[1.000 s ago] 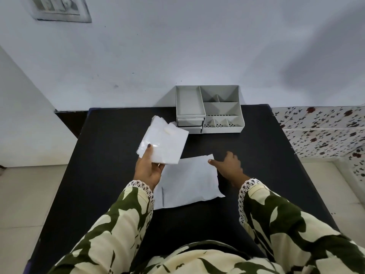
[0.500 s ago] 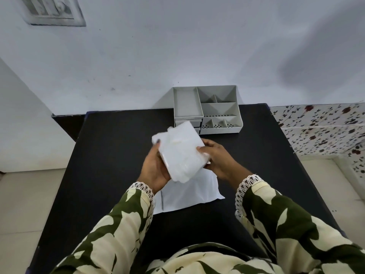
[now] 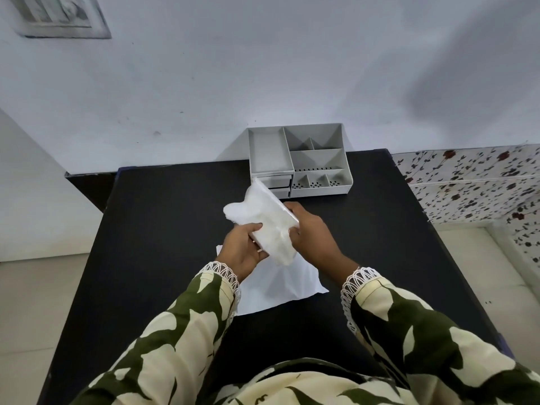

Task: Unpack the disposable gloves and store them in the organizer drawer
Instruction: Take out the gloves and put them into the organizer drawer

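Note:
I hold a white translucent pack of disposable gloves in the air above the black table. My left hand grips its lower left edge. My right hand grips its right side. Under my hands a flat white outer bag lies on the table. The grey organizer stands at the table's far edge against the wall. Its two small drawers at the front left look shut, partly hidden by the pack.
The organizer has several open top compartments. A white wall rises behind the table. A floral-tiled ledge runs along the right side, and pale floor tiles lie to the left.
My right hand left the flat bag on the table and came up to grip the glove pack. Both hands turned the pack and carried it right, closer to the organizer.

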